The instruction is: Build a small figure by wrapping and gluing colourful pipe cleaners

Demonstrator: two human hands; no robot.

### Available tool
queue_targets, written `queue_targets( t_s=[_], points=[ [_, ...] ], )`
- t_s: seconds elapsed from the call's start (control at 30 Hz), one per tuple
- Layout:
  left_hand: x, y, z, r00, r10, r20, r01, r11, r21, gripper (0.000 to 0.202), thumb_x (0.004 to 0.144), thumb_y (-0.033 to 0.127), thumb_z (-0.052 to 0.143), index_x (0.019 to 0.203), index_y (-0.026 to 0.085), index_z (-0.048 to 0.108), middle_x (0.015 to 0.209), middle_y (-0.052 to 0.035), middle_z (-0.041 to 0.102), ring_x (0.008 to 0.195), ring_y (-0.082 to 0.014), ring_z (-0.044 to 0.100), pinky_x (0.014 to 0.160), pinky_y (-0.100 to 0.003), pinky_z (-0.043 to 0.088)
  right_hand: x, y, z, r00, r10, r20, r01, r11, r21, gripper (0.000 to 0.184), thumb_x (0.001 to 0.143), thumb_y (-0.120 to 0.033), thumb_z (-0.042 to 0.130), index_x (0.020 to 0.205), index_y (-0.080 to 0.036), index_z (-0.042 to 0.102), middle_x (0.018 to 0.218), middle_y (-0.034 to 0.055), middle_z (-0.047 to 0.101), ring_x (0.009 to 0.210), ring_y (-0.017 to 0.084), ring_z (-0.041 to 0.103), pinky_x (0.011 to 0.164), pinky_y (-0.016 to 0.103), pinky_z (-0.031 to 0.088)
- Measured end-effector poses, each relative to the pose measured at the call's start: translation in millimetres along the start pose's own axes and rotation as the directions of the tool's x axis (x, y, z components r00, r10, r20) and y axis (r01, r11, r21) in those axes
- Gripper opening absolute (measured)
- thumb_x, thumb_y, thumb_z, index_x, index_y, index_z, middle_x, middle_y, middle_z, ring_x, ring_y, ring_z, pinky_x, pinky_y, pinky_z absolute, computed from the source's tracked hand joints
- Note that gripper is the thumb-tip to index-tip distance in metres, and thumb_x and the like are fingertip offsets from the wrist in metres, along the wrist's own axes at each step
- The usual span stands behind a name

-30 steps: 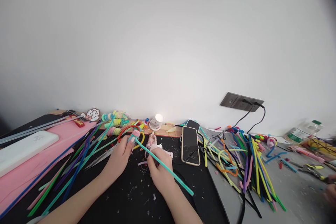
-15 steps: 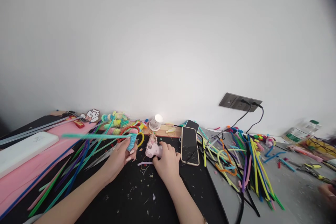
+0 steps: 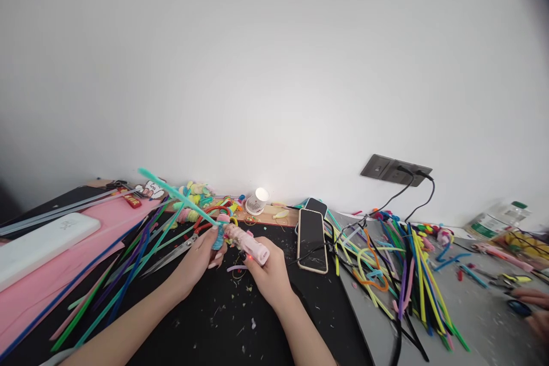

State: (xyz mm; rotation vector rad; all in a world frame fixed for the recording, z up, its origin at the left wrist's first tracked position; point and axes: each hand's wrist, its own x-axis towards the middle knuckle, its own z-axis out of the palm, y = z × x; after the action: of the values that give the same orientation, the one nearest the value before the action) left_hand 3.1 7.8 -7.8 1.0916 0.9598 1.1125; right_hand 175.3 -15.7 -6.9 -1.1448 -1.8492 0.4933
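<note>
My left hand (image 3: 201,257) is closed around a small coiled pipe-cleaner piece (image 3: 221,234), light blue with a pink top. A long teal pipe-cleaner stem (image 3: 180,197) sticks out from it, up to the left. In my right hand (image 3: 269,274) is a pale pink hot glue gun (image 3: 250,245), a small red light glowing on it. Its crusted nozzle end points left and lies close to the coiled piece; whether they touch I cannot tell. A lilac stick (image 3: 237,267) lies on the black mat below. Behind my left hand rest scissors (image 3: 171,254) with red handles.
A white paper cup (image 3: 258,201) stands by the wall. Right of my hands lies a phone (image 3: 312,240), then cables and a heap of pipe cleaners (image 3: 422,280). Pink sheets and a white case (image 3: 51,246) are at left. Another person's hand (image 3: 534,309) is at far right.
My right hand has picked the glue gun up off the mat and turned its nozzle toward the coiled piece. The teal stem has swung upward. The other person's hand has come further into view.
</note>
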Motion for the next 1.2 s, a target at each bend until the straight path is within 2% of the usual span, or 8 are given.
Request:
queue_targets(
  t_s=[0.6, 1.2],
  points=[
    [-0.6, 1.3, -1.2, 1.000, 0.027, -0.002, -0.027, 0.994, 0.102, 0.048, 0.088, 0.060, 0.034, 0.061, 0.022, 0.039, 0.050, 0.0071, 0.039, 0.044, -0.0099, 0.031, 0.048, -0.025, 0.029, 0.2, 1.5, 0.7, 1.000, 0.023, -0.013, -0.023, 0.999, -0.028, 0.005, 0.081, -0.019, 0.054, 0.076, -0.019, 0.056, 0.075, 0.0007, 0.058, 0.067, 0.015, 0.052, 0.059, 0.023, 0.036],
    [0.0, -1.6, -3.6, 0.999, 0.040, -0.012, -0.039, 0.997, 0.061, 0.050, 0.088, 0.060, 0.034, 0.058, 0.021, 0.038, 0.053, 0.0067, 0.037, 0.043, -0.0089, 0.030, 0.048, -0.025, 0.029, 0.0, 0.4, 1.1, 0.998, 0.047, -0.029, -0.048, 0.998, -0.042, 0.007, 0.081, -0.019, 0.054, 0.073, -0.019, 0.054, 0.070, -0.0009, 0.054, 0.063, 0.014, 0.050, 0.058, 0.022, 0.035]
  ],
)
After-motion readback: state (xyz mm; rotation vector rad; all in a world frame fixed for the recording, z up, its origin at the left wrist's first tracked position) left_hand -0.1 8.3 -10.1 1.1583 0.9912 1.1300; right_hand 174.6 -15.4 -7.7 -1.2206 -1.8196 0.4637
